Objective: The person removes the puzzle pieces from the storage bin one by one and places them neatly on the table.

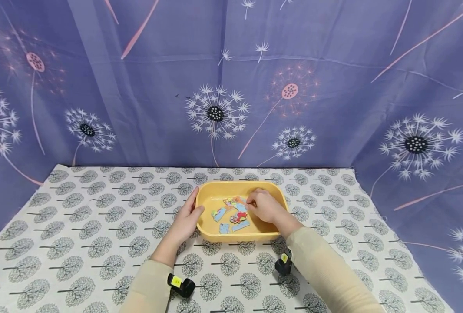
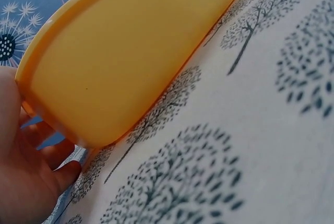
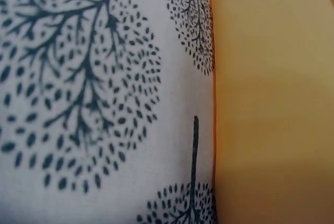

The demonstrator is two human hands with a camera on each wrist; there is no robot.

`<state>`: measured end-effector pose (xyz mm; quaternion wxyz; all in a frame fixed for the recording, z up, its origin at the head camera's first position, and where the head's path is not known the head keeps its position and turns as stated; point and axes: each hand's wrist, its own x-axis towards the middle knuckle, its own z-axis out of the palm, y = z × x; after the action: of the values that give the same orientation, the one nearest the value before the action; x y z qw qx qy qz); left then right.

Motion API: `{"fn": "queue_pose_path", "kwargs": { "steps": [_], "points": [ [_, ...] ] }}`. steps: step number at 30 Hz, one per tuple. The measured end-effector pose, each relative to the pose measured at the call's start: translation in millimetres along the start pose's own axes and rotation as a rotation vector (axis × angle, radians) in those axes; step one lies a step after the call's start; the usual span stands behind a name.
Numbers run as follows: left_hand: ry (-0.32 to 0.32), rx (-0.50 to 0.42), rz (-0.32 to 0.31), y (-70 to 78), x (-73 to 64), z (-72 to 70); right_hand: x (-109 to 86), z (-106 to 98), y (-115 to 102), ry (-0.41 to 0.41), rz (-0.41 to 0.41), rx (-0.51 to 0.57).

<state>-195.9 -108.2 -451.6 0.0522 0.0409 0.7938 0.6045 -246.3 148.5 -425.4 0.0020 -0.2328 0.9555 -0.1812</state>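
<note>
A yellow plastic tub (image 1: 231, 237) stands on the cloth, with several flat, colourful cut-out pieces, perhaps puzzle pieces, on its floor. Among them are light blue pieces (image 1: 240, 225) and a red and yellow one (image 1: 239, 217). My left hand (image 1: 185, 221) grips the tub's left end, thumb at the rim and fingers along the outer wall, as the left wrist view also shows. Inside the tub, on its right side, my right hand (image 1: 266, 206) reaches down with bent fingers. Its fingertips are at an orange and blue piece (image 1: 239, 200); whether they pinch it is hidden.
A white cloth printed with grey trees (image 1: 110, 243) covers the table. Behind it hangs a purple curtain (image 1: 157, 108) with dandelions. The right wrist view shows only cloth and the tub's outer wall (image 3: 271, 104).
</note>
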Motion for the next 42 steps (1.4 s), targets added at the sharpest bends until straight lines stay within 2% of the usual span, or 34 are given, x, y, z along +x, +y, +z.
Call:
{"fn": "queue_pose_path", "kwargs": {
  "steps": [6, 11, 19, 26, 29, 33, 42],
  "points": [
    [0.005, 0.01, -0.006, -0.7, 0.6, 0.3, 0.9, -1, 0, 0.008, 0.031, 0.055],
    [0.006, 0.004, -0.012, -0.5, -0.2, 1.6, 0.2, -2, 0, -0.003, 0.091, 0.182],
    [0.013, -0.004, -0.013, -1.7, -3.8, 3.0, -5.5, -5, 1, 0.071, 0.131, 0.442],
    [0.007, -0.009, -0.006, -4.2, -3.3, 4.2, -10.0, -11, 4, 0.096, 0.137, 0.823],
    [0.011, -0.011, -0.006, -2.8, -3.7, 4.2, -12.5, -17, 5, 0.109, 0.177, 0.916],
    [0.019, -0.008, -0.002, -1.3, -4.2, 3.2, -16.2, -24, 5, 0.134, 0.227, 0.988],
    [0.031, 0.001, -0.002, -0.2, -2.2, 1.9, -25.6, -36, 6, 0.214, 0.28, 1.102]
  ]
}}
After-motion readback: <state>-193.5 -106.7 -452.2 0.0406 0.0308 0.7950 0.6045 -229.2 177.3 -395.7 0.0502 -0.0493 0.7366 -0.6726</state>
